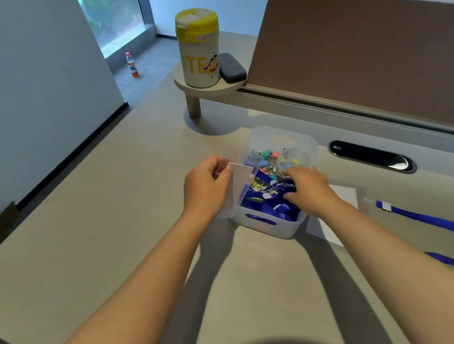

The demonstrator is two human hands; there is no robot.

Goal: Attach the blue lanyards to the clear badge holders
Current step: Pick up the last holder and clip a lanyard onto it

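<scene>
A translucent plastic bin [268, 225] stands on the desk, filled with blue lanyards [277, 208] and coloured binder clips [268, 162]. My left hand [207, 186] holds a clear badge holder [238, 184] upright at the bin's left rim. My right hand [310, 189] reaches into the bin, fingers down among the blue lanyards; whether it grips one is hidden. To the right of the bin another clear badge holder [344, 201] lies flat, with a blue lanyard [435, 221] clipped to it and running off the right edge.
A yellow-lidded wipes canister [198, 48] and a dark eraser [231, 67] sit on a small raised shelf [197, 86]. A brown divider panel [362, 59] runs behind the desk. A black oval cable port [371, 156] lies right of the bin.
</scene>
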